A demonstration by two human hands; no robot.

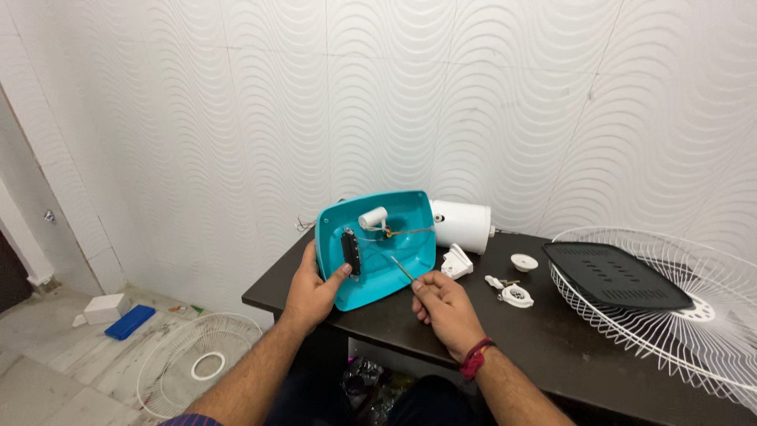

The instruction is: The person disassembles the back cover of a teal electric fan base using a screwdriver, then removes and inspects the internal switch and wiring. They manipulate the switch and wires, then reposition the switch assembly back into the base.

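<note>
A single head-worn view looks forward and slightly down from just above the person's own forearms, facing a white wavy-patterned wall (473, 95). The dark worktop (552, 339) sits close, at arm's reach, filling the lower right; the tiled floor (71, 371) falls away at left, perhaps a step lower in view.
</note>
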